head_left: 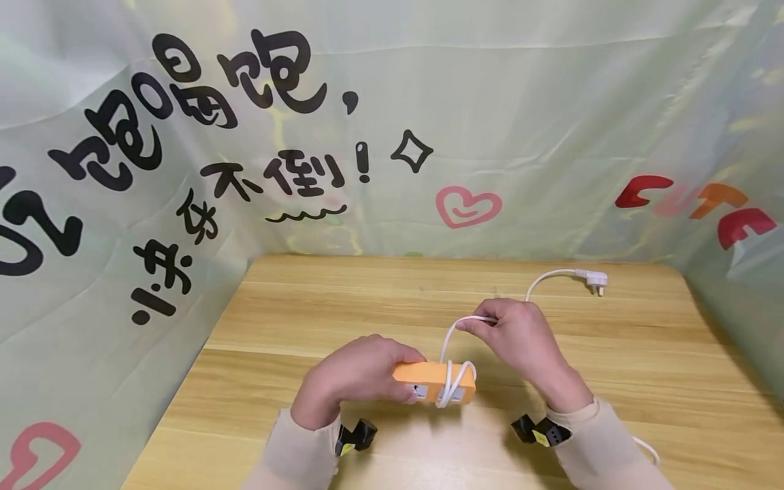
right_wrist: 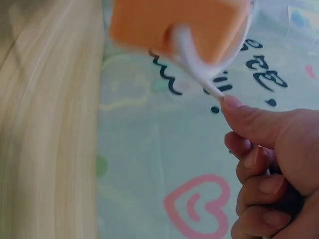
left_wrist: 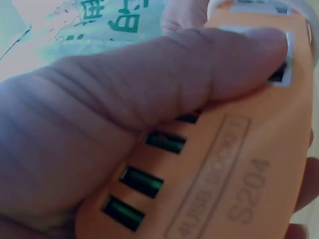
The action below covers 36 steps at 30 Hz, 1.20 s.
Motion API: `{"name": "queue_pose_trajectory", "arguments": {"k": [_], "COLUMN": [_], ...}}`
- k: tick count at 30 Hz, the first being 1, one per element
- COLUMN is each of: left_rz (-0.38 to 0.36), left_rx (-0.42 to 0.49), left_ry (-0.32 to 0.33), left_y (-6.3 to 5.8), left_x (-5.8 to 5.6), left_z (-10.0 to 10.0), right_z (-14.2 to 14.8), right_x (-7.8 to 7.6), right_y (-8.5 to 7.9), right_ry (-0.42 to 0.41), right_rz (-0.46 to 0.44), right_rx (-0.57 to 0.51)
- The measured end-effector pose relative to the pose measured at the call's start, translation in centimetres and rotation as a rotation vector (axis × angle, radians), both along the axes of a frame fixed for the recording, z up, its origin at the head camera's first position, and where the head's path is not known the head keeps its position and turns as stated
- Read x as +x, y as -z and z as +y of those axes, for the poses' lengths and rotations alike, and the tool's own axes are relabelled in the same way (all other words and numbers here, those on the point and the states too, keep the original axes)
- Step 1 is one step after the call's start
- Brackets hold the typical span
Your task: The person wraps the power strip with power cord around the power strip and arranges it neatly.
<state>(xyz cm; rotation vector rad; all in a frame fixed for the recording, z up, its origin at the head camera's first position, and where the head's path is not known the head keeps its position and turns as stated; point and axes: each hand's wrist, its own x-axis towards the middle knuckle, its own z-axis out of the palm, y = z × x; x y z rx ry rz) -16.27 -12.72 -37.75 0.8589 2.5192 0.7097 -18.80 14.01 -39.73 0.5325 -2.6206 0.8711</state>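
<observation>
An orange power strip (head_left: 429,373) with sockets and USB ports is gripped in my left hand (head_left: 361,371), raised over the table. In the left wrist view the thumb (left_wrist: 214,64) lies across its face, beside several USB slots and the print "4USB SOCKET S204". White cord (head_left: 450,391) loops around the strip's far end. To the right, my right hand (head_left: 520,337) pinches the cord between thumb and fingers, with the other fingers curled, as the right wrist view shows. From the strip's end (right_wrist: 174,30) the cord runs up to that thumb.
A white three-pin plug (head_left: 594,280) lies at the back right of the wooden table (head_left: 306,292). More white cord (head_left: 646,449) shows by the right sleeve. Printed fabric (head_left: 539,136) hangs behind and at both sides. Each wrist wears a small black camera (head_left: 358,435).
</observation>
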Motion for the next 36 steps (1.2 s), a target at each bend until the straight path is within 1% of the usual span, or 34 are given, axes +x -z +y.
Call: {"name": "queue_pose_trajectory", "arguments": {"k": [3, 6, 10, 14, 18, 21, 24, 27, 29, 33, 36], "left_rz": [0.042, 0.067, 0.081, 0.077, 0.092, 0.107, 0.104, 0.088, 0.082, 0.089, 0.089], "left_rx": [-0.023, -0.033, -0.030, 0.001, 0.022, 0.048, 0.105, 0.173, 0.213, 0.279, 0.319], "left_ry": [-0.027, -0.071, -0.163, -0.259, -0.347, -0.412, -0.483, -0.540, -0.563, -0.592, -0.624], "left_y": [0.0, 0.1, 0.2, 0.2, 0.2, 0.0, -0.1, -0.3, -0.5, -0.8, -0.9], "left_x": [0.2, 0.2, 0.2, 0.0, -0.4, -0.6, -0.7, -0.8, -0.8, -0.8, -0.9], "left_z": [0.3, 0.5, 0.7, 0.8, 0.6, 0.4, 0.1, -0.1, -0.2, -0.3, -0.3], "right_z": [-0.5, -1.0, -1.5, -2.0, -2.4, -2.7, -2.8, -3.0, -3.1, -3.2, -3.1], "right_x": [0.5, 1.0, 1.8, 2.4, 3.0, 3.3, 3.6, 3.8, 3.9, 3.7, 3.5], "right_y": [-0.2, -0.4, -0.8, -1.1, -1.4, -1.4, -1.3, -1.3, -1.3, -1.3, -1.1], "right_ry": [-0.009, -0.027, -0.061, -0.112, -0.169, -0.230, -0.291, -0.319, -0.298, -0.227, -0.176], "right_rz": [0.078, 0.156, 0.242, 0.285, 0.282, 0.270, 0.249, 0.220, 0.203, 0.165, 0.154], "right_rx": [-0.018, -0.034, -0.067, -0.123, -0.166, -0.165, -0.153, -0.151, -0.153, -0.172, -0.171]}}
